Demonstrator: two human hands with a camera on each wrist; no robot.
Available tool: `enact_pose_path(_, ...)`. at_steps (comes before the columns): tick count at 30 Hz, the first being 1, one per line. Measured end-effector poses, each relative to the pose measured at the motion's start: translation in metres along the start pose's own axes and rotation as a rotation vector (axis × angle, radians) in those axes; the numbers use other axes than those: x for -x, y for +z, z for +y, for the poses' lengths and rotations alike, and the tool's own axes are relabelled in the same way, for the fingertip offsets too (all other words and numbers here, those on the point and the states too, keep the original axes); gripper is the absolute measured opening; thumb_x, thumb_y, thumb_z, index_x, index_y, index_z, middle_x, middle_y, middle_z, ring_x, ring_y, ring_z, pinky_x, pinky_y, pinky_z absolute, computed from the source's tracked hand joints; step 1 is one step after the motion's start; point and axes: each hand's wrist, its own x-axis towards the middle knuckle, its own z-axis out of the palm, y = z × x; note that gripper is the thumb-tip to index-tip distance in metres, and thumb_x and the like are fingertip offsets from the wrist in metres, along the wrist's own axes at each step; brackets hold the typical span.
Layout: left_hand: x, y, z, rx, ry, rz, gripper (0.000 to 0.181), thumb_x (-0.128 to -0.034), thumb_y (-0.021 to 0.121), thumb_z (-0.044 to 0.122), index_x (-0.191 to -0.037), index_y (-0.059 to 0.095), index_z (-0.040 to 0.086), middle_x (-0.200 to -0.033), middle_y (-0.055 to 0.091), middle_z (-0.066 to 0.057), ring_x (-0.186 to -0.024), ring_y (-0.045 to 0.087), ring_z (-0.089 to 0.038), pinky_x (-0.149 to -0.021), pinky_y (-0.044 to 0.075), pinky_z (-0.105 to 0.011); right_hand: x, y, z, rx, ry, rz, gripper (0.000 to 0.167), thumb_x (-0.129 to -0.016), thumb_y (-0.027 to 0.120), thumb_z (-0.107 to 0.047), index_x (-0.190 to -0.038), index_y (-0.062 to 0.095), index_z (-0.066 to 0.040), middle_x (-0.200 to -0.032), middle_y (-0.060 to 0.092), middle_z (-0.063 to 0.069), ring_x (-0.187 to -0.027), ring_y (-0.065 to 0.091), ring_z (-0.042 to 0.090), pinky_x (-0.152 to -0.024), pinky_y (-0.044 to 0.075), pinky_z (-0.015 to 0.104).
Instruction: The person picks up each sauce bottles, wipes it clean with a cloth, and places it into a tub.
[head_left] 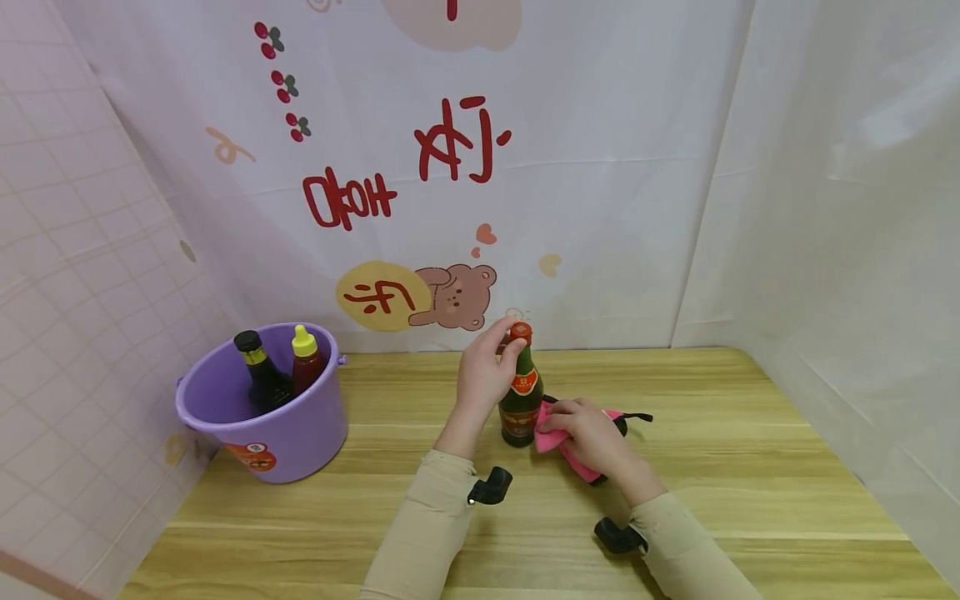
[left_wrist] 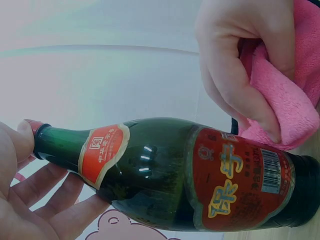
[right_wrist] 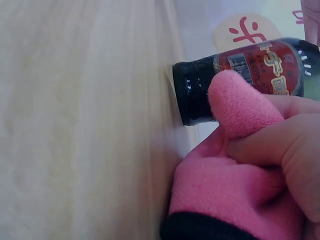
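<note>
A dark green glass bottle with a red cap and red labels stands upright on the table. My left hand grips it by the cap and neck, thumb at the cap in the left wrist view, where the front label shows. Bunched in my right hand is a pink cloth with black edging. The cloth touches or nearly touches the bottle's lower side. In the right wrist view, fingers pinch a fold of the cloth beside the bottle's base.
At the left of the wooden table stands a purple bucket. Inside it are a dark bottle with a black cap and a red-brown squeeze bottle with a yellow top. A printed white curtain hangs behind the table.
</note>
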Motion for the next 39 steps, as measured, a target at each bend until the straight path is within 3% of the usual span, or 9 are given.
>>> enact_pose_path(6,0.001,0.001,0.002,0.007,0.001,-0.005,0.032,-0.0969,0.066,0.023,-0.128,0.064,0.016,-0.106,0.072,-0.005,-0.092,0.069,-0.022,-0.078,0.056,-0.04,-0.001,0.003,-0.005,0.097,-0.036,-0.036,0.033,-0.072,0.079,0.006,-0.088,0.078,-0.023,-0.097,0.066,0.001,-0.085,0.061,0.027,-0.072,0.055,0.041)
enact_pose_path(13,0.003,0.001,0.002,0.022,-0.031,-0.001,0.034,-0.0969,0.066,0.022,-0.131,0.063,0.016,-0.106,0.071,-0.005,-0.092,0.069,-0.021,-0.079,0.056,-0.039,-0.001,0.004,-0.006,0.125,-0.034,-0.06,0.035,-0.074,0.077,0.007,-0.089,0.078,-0.024,-0.097,0.066,-0.002,-0.084,0.061,0.025,-0.072,0.054,0.038)
enact_pose_path(19,0.005,0.002,0.003,0.039,-0.042,-0.007,0.04,-0.0964,0.067,0.024,-0.135,0.06,0.018,-0.108,0.07,-0.004,-0.094,0.068,-0.021,-0.078,0.056,-0.039,0.001,0.0,-0.006,0.095,0.008,-0.075,0.037,-0.073,0.075,0.01,-0.09,0.078,-0.023,-0.102,0.067,0.001,-0.086,0.062,0.025,-0.076,0.054,0.04)
enact_pose_path(26,0.007,0.005,0.001,0.021,-0.033,0.05,0.056,-0.0868,0.079,0.028,-0.136,0.056,0.017,-0.106,0.068,-0.006,-0.091,0.067,-0.023,-0.077,0.055,-0.038,0.003,-0.017,0.002,0.043,0.072,-0.033,0.042,-0.069,0.074,0.013,-0.095,0.077,-0.019,-0.108,0.068,0.006,-0.098,0.064,0.032,-0.085,0.053,0.048)
enact_pose_path(29,0.007,0.005,0.002,0.014,-0.049,0.073,0.053,-0.0845,0.081,0.028,-0.131,0.058,0.016,-0.102,0.068,-0.004,-0.089,0.067,-0.022,-0.075,0.055,-0.037,0.004,-0.025,0.007,0.01,0.084,-0.001,0.043,-0.069,0.074,0.014,-0.099,0.077,-0.017,-0.112,0.068,0.01,-0.101,0.065,0.035,-0.085,0.053,0.05)
enact_pose_path(34,0.004,0.006,0.003,0.016,-0.022,0.102,0.045,-0.0835,0.082,0.021,-0.123,0.061,0.015,-0.104,0.069,-0.004,-0.09,0.067,-0.021,-0.073,0.057,-0.031,0.004,-0.037,0.014,-0.052,0.102,0.043,0.046,-0.07,0.071,0.016,-0.102,0.077,-0.015,-0.114,0.068,0.012,-0.102,0.065,0.035,-0.083,0.054,0.05)
enact_pose_path(39,0.0,0.006,0.003,0.028,-0.023,0.082,0.041,-0.0847,0.081,0.016,-0.122,0.063,0.016,-0.108,0.07,-0.003,-0.09,0.068,-0.019,-0.076,0.057,-0.03,0.007,-0.045,0.018,-0.098,0.143,0.042,0.045,-0.073,0.072,0.016,-0.105,0.077,-0.014,-0.117,0.067,0.012,-0.105,0.064,0.037,-0.086,0.053,0.051)
